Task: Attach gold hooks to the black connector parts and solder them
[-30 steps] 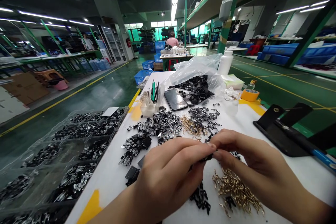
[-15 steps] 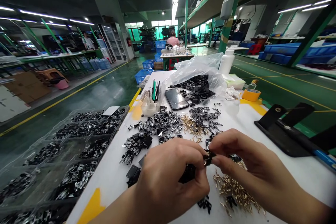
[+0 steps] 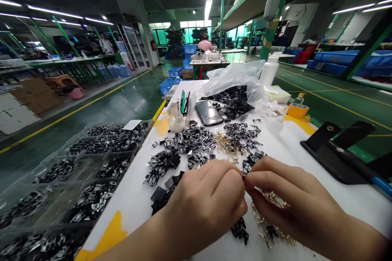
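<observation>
Risk: the tiny part (image 3: 244, 176) could pop out of the pinch and get lost in the loose pieces below, since the fingertips barely grip it.
Risk two: the right wrist hangs over the gold pins (image 3: 271, 234), and a dip could scatter them.
Left hand (image 3: 208, 202): curled tight, fingertips nipping the part.
Right hand (image 3: 277, 195): narrow pinch on the same part.
Part: nearer than the phone (image 3: 209, 112), well apart from it.

No writing can be read anywhere. The white card (image 3: 132, 124) on the tray, far left of the left hand (image 3: 208, 200), looks blank.
</observation>
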`<action>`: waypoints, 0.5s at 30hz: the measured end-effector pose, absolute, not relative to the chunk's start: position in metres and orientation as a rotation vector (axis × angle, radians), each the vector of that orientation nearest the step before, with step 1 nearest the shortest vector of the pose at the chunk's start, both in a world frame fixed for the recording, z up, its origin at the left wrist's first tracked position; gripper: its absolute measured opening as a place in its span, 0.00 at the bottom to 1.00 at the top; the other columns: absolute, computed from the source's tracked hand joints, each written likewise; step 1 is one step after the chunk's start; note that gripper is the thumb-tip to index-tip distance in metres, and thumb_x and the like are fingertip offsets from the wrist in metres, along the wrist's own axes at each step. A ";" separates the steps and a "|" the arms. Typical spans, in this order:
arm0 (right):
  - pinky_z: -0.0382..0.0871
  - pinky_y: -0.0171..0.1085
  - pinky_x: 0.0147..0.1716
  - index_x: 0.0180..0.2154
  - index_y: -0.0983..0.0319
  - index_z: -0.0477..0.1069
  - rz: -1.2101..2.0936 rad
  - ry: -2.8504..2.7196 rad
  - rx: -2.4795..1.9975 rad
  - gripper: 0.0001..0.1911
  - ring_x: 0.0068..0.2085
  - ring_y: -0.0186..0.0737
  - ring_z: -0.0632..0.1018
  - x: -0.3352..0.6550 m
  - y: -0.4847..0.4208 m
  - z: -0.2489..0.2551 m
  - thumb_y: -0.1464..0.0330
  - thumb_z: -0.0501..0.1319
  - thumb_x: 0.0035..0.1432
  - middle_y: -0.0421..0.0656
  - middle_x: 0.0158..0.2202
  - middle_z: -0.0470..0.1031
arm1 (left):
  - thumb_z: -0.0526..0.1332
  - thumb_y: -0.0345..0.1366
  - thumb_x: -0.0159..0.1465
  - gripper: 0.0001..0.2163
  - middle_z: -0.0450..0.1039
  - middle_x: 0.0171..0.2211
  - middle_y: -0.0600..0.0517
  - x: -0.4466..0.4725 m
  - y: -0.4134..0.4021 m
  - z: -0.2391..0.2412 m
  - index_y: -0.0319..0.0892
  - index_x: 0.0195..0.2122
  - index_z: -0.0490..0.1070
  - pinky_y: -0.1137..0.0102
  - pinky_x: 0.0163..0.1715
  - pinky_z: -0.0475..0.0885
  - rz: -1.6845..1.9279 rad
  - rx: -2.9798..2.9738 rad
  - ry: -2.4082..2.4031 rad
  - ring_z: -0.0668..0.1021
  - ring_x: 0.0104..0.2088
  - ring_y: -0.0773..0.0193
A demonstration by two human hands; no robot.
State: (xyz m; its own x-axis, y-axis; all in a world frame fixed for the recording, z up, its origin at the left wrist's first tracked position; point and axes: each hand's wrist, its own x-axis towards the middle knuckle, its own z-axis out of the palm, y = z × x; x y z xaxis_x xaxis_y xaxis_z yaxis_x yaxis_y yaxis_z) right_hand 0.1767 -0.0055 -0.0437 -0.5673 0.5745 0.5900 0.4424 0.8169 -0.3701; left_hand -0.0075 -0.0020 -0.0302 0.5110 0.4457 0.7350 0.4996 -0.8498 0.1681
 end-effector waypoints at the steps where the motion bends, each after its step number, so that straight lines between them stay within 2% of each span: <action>1: 0.61 0.34 0.22 0.39 0.62 0.64 0.206 -2.283 -0.732 0.09 0.27 0.34 0.67 0.177 -0.005 -0.043 0.79 0.53 0.59 0.42 0.28 0.66 | 0.57 0.21 0.54 0.13 0.66 0.20 0.56 -0.007 -0.002 -0.030 0.44 0.21 0.54 0.76 0.20 0.66 -1.258 -2.675 -0.832 0.77 0.26 0.66; 7: 0.59 0.33 0.21 0.39 0.62 0.64 0.187 -2.318 -0.701 0.08 0.25 0.34 0.66 0.177 -0.002 -0.041 0.78 0.51 0.60 0.40 0.25 0.65 | 0.57 0.21 0.54 0.14 0.68 0.22 0.54 -0.008 0.001 -0.030 0.44 0.20 0.53 0.75 0.19 0.64 -1.256 -2.709 -0.874 0.73 0.22 0.69; 11: 0.64 0.34 0.25 0.44 0.60 0.62 0.347 -2.244 -0.727 0.11 0.27 0.34 0.69 0.182 0.003 -0.037 0.77 0.52 0.60 0.39 0.28 0.68 | 0.56 0.21 0.53 0.15 0.61 0.19 0.57 -0.010 0.005 -0.029 0.44 0.20 0.51 0.75 0.23 0.68 -1.393 -2.732 -0.999 0.76 0.27 0.66; 15: 0.68 0.37 0.32 0.47 0.56 0.64 0.204 -2.009 -0.874 0.17 0.35 0.38 0.73 0.210 -0.003 -0.017 0.77 0.56 0.58 0.42 0.35 0.70 | 0.57 0.20 0.53 0.16 0.63 0.21 0.57 -0.011 0.006 -0.026 0.44 0.19 0.51 0.76 0.23 0.69 -1.514 -2.676 -1.008 0.78 0.31 0.65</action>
State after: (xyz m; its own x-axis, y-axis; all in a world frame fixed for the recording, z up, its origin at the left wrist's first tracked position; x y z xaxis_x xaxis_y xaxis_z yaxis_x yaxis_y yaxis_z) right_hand 0.2101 -0.0029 -0.0168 -0.3384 0.6512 0.6793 0.5012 0.7357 -0.4556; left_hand -0.0112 0.0064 -0.0261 0.3694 0.5584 0.7428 0.4701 -0.8018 0.3689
